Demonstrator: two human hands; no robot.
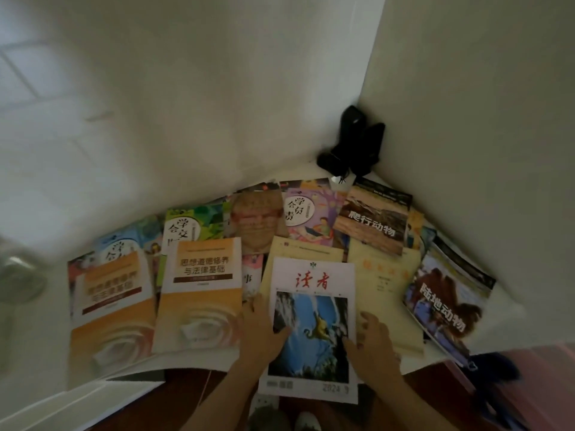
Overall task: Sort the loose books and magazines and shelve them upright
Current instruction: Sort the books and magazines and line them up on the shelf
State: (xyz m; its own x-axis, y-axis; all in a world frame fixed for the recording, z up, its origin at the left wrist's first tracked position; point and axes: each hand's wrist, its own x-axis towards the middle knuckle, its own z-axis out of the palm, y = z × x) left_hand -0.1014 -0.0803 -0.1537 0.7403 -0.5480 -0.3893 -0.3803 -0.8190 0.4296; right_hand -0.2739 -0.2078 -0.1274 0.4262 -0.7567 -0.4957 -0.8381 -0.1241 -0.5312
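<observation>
Both hands are on the white magazine at six o'clock; the left hand grips its left edge, thumb curled onto the cover, and the right hand holds the right edge, fingers bent over it; the magazine's near end hangs past the edge of the white shelf surface. Sorting looks barely begun, I'd say; everything lies flat and overlapping, nothing stands upright. Two matching orange textbooks sit at nine o'clock; a yellow booklet lies just beside the magazine at three o'clock; the camel-cover book further right; the reptile book at one o'clock; bright children's books fan across twelve o'clock. A black object stands in the far corner, exactly where upright books would lean, so it may need shifting; what it is I cannot tell. The whole spread still wants sorting and standing.
</observation>
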